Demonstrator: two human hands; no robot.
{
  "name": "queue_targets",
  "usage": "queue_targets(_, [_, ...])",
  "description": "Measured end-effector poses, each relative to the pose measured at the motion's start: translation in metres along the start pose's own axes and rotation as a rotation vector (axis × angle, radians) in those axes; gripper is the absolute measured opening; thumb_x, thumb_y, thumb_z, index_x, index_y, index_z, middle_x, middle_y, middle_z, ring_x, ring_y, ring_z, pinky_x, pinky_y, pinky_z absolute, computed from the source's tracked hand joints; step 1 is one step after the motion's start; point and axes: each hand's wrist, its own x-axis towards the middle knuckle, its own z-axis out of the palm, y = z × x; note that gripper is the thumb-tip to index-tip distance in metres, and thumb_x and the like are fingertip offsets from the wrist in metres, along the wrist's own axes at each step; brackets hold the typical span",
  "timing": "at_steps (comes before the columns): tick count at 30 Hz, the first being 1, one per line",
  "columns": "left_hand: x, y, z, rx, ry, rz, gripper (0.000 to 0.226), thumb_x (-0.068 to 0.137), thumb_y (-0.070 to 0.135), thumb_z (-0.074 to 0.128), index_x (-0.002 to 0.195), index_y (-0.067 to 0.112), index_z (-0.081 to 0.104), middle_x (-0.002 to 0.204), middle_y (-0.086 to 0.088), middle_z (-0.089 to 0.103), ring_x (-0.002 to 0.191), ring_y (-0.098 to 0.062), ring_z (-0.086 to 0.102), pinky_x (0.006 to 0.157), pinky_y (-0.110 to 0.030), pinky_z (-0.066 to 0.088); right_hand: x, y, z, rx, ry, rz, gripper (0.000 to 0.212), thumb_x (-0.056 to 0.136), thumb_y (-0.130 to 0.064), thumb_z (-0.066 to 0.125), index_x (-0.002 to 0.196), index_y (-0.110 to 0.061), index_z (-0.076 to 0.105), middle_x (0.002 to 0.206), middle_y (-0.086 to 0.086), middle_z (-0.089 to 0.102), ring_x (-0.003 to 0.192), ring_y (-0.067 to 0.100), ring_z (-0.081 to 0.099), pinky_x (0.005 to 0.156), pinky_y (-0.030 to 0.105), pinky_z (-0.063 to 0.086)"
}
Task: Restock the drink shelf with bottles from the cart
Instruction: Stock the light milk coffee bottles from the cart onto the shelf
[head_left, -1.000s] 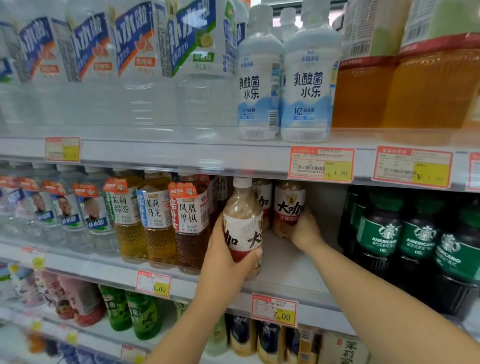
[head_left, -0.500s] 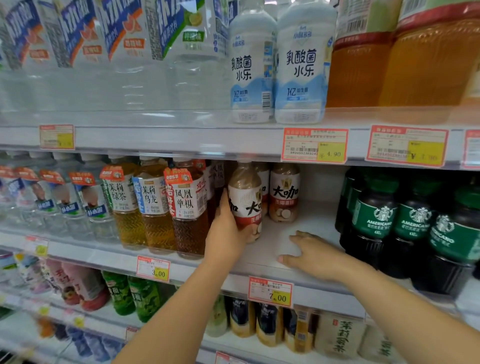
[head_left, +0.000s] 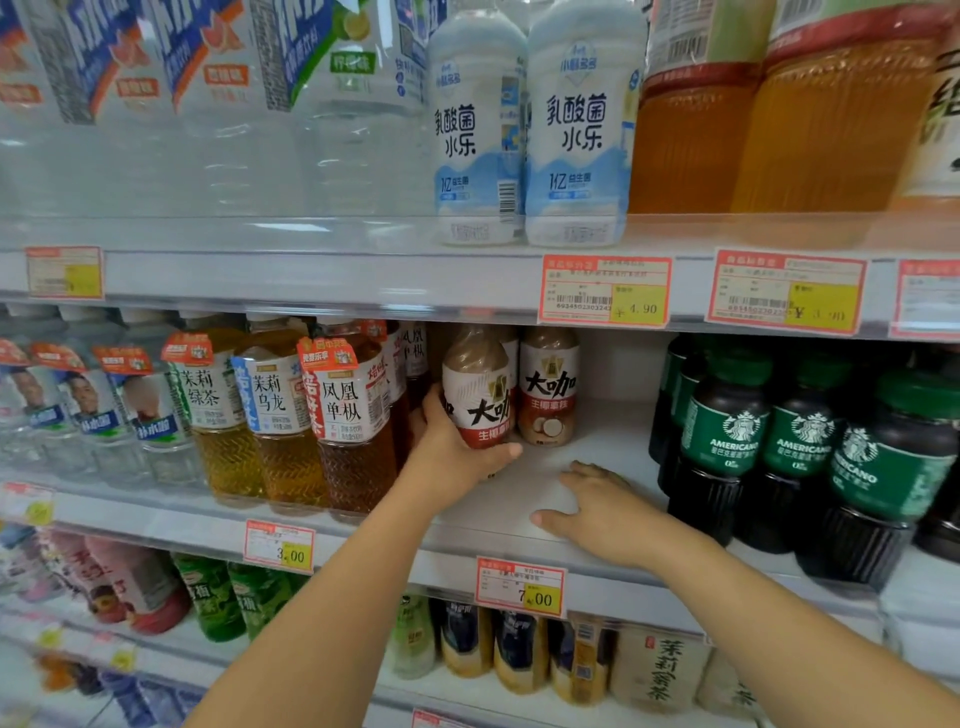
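Note:
A brown coffee bottle (head_left: 480, 395) with a white and red label stands on the middle shelf (head_left: 597, 457), deep in the gap. My left hand (head_left: 452, 452) is wrapped around its lower part. A second, matching coffee bottle (head_left: 549, 387) stands just right of it, untouched. My right hand (head_left: 597, 506) lies flat and empty on the bare shelf surface, fingers spread, in front of that second bottle. The cart is out of view.
Amber tea bottles (head_left: 348, 415) crowd the left side of the gap. Dark Americano bottles (head_left: 800, 447) with green labels line the right. The upper shelf edge (head_left: 363, 280) hangs low above. White milky bottles (head_left: 576, 124) stand on it. Price tags (head_left: 519, 592) line the rail.
My right hand let go of the second coffee bottle and dropped flat onto the shelf. My left hand pushed its bottle deeper in, next to the other one.

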Motion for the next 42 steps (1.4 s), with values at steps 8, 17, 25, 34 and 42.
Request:
queue_targets(8, [0.003, 0.0, -0.004, -0.071, -0.059, 0.029, 0.087, 0.077, 0.015, 0.075, 0.144, 0.017, 0.02, 0.118, 0.009, 0.047, 0.111, -0.006, 0.046, 0.073, -0.004, 0.042, -0.003, -0.001, -0.001, -0.007, -0.01, 0.003, 0.077, 0.091, -0.057, 0.04, 0.149, -0.012, 0.013, 0.158, 0.008, 0.004, 0.145, 0.021, 0.006, 0.116, 0.03, 0.007])
queue_targets(17, [-0.004, 0.007, 0.018, 0.029, 0.117, 0.047, 0.116, 0.069, 0.019, 0.08, 0.148, 0.02, -0.005, 0.144, -0.017, 0.019, 0.132, -0.031, 0.031, 0.103, -0.037, 0.031, -0.003, -0.001, -0.001, -0.007, -0.008, -0.001, 0.078, 0.09, -0.057, 0.041, 0.149, -0.013, 0.015, 0.158, 0.007, 0.006, 0.145, 0.02, 0.009, 0.116, 0.028, 0.008])
queue_targets(25, [0.011, -0.005, 0.016, -0.033, 0.066, 0.121, 0.115, 0.068, 0.017, 0.079, 0.148, 0.023, -0.003, 0.146, -0.01, 0.03, 0.133, -0.023, 0.034, 0.109, -0.046, 0.034, -0.001, 0.002, -0.001, -0.008, 0.014, -0.008, 0.077, 0.09, -0.057, 0.041, 0.148, -0.012, 0.018, 0.158, 0.008, 0.01, 0.144, 0.021, 0.011, 0.115, 0.029, 0.01])
queue_targets(34, [-0.121, -0.037, -0.053, 0.172, 0.449, 0.58, 0.038, 0.091, 0.007, 0.053, 0.128, 0.007, 0.047, 0.108, 0.002, 0.053, 0.102, -0.006, 0.052, 0.09, -0.014, 0.041, -0.043, -0.066, 0.036, 0.026, 0.731, -0.644, 0.021, 0.084, -0.027, 0.053, 0.095, -0.019, 0.068, 0.09, -0.003, 0.069, 0.086, 0.019, 0.061, 0.076, 0.03, 0.042])
queue_targets(42, [-0.317, -0.235, -0.09, 0.325, 0.675, -0.155, 0.023, 0.089, 0.013, 0.049, 0.108, 0.018, 0.059, 0.093, 0.004, 0.062, 0.085, -0.001, 0.055, 0.074, -0.018, 0.043, -0.055, -0.169, 0.262, 0.107, 0.119, -0.971, 0.012, 0.08, -0.021, 0.058, 0.087, -0.019, 0.068, 0.078, -0.005, 0.067, 0.073, 0.019, 0.06, 0.067, 0.028, 0.04])
